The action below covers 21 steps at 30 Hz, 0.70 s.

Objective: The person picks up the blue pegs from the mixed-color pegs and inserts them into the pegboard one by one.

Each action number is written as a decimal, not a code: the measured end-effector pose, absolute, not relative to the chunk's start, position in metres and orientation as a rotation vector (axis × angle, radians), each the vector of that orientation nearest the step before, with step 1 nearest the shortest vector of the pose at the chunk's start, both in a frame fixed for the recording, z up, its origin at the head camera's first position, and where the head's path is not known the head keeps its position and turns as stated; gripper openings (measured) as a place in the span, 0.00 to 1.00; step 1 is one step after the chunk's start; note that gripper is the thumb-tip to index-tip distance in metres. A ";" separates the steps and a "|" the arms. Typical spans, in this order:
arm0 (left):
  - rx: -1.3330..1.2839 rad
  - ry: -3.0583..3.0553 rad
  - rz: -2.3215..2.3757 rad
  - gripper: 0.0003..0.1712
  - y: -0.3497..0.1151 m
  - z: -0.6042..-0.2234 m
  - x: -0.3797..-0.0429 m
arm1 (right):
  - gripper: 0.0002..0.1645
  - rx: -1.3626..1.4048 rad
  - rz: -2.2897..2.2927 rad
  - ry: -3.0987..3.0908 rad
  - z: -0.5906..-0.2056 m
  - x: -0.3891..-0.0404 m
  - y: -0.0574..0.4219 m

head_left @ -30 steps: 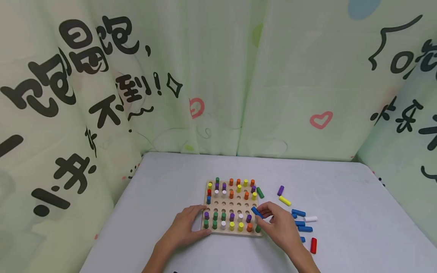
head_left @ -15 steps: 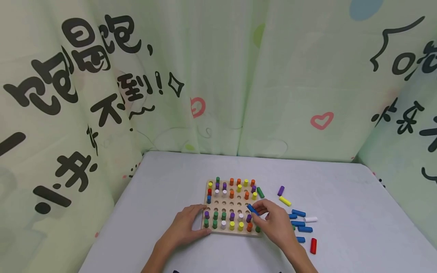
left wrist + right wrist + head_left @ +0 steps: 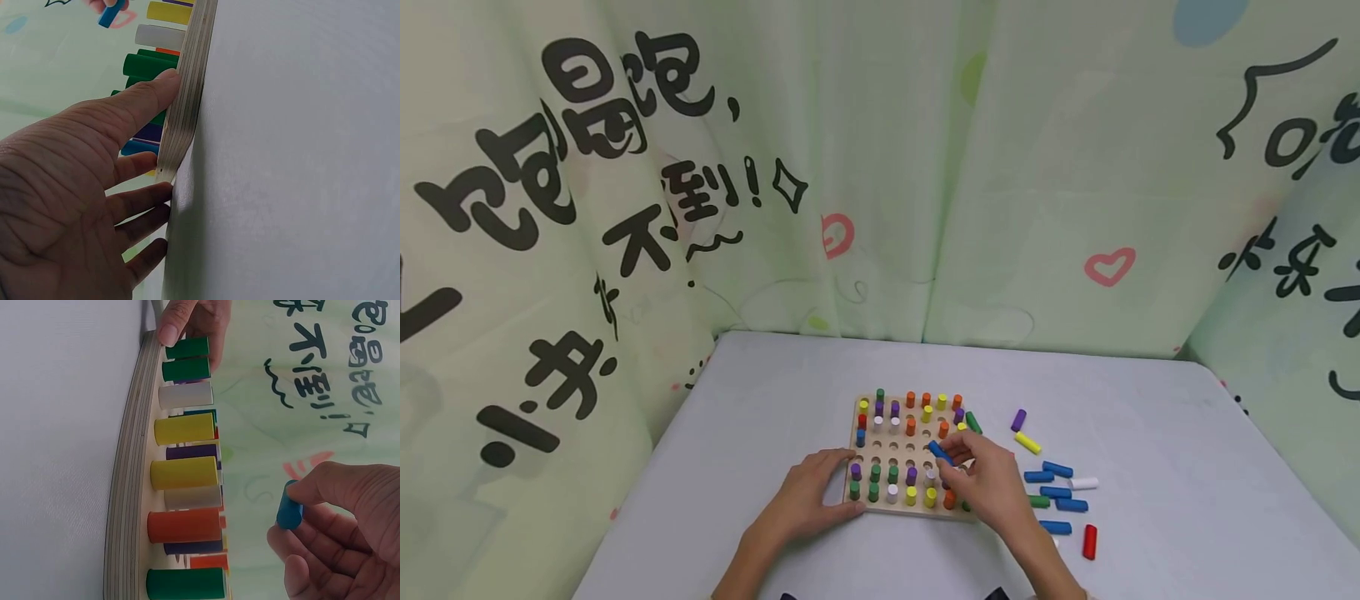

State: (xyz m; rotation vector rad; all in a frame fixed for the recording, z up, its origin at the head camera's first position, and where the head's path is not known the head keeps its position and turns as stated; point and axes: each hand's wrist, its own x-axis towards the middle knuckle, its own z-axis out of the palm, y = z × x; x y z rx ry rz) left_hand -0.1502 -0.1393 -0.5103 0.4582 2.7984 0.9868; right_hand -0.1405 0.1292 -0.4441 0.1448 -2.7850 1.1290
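A wooden pegboard (image 3: 902, 455) holds upright colored pegs in its back and front rows, with bare holes across the middle. My left hand (image 3: 808, 496) rests at its front left corner. In the left wrist view, the thumb (image 3: 150, 94) presses the board's layered edge, and the other fingers extend fairly straight along the adjoining side. Above the middle rows, my right hand (image 3: 992, 483) pinches a blue peg (image 3: 940, 452) between thumb and fingers. The right wrist view shows this blue peg (image 3: 290, 509) tilted and held off the board, apart from the standing pegs.
Right of the board lie several loose blue pegs (image 3: 1056, 492), a green peg (image 3: 1040, 502), a white peg (image 3: 1084, 483) and a red peg (image 3: 1090, 542). Farther back are a yellow peg (image 3: 1027, 442) and a purple peg (image 3: 1018, 420). A printed curtain (image 3: 1022, 192) surrounds the white table (image 3: 790, 375).
My right hand has moved left over the board with the blue peg, uncovering more loose pegs on the table. The left hand has stayed at the board's corner.
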 end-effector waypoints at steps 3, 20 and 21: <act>0.450 2.791 0.989 0.44 -0.139 -0.510 -0.149 | 0.13 0.156 1.140 -2.780 -0.446 -0.141 0.127; 0.432 2.802 0.956 0.46 -0.138 -0.512 -0.151 | 0.10 0.193 1.188 -2.788 -0.447 -0.147 0.116; 0.430 2.801 0.957 0.46 -0.138 -0.512 -0.151 | 0.10 0.202 1.195 -2.781 -0.448 -0.148 0.115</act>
